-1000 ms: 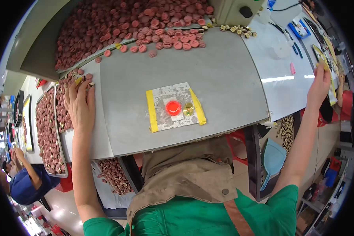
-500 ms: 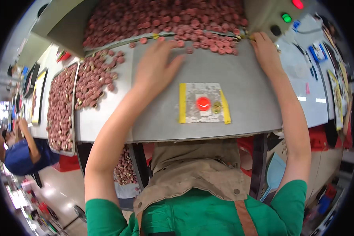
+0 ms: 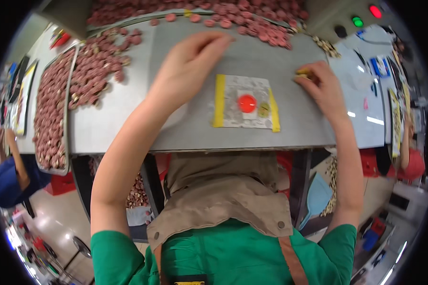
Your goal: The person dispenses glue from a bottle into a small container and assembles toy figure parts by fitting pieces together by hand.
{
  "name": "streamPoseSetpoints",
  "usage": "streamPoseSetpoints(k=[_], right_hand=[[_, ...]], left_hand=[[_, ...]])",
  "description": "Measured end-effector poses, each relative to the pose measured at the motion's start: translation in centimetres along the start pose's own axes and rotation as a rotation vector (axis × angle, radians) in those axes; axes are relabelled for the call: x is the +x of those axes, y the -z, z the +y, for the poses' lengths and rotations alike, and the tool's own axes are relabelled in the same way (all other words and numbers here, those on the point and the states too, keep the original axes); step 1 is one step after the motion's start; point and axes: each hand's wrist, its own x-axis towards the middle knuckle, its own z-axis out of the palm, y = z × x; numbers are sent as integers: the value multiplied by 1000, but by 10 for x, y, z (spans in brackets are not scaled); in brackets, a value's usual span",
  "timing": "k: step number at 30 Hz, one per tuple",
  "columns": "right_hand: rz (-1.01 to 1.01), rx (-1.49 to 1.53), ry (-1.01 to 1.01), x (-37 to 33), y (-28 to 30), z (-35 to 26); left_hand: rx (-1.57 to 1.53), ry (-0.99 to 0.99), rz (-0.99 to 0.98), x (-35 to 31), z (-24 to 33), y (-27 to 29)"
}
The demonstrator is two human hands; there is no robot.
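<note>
Left hand (image 3: 188,64) flat, open, empty on bare grey table (image 3: 128,118); right hand (image 3: 321,85) pinches one yellowish piece (image 3: 303,72) near the far edge's red discs (image 3: 252,26).

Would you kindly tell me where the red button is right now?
In the head view, the red button sits mid-table on a grey plate with yellow tape edges, between the left hand and right hand.
</note>
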Motion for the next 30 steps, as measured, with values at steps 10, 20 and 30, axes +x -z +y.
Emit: streamPoseSetpoints(k=[10, 20, 30], right_hand=[[42, -20, 44, -22, 8, -22], [-22, -221, 85, -18, 6, -30], [-116, 62, 220, -30, -19, -99]], left_hand=[[-1016, 322, -77, -69, 3, -32], [-1153, 306, -142, -74, -10, -28], [-1210, 248, -148, -79, -20, -23]])
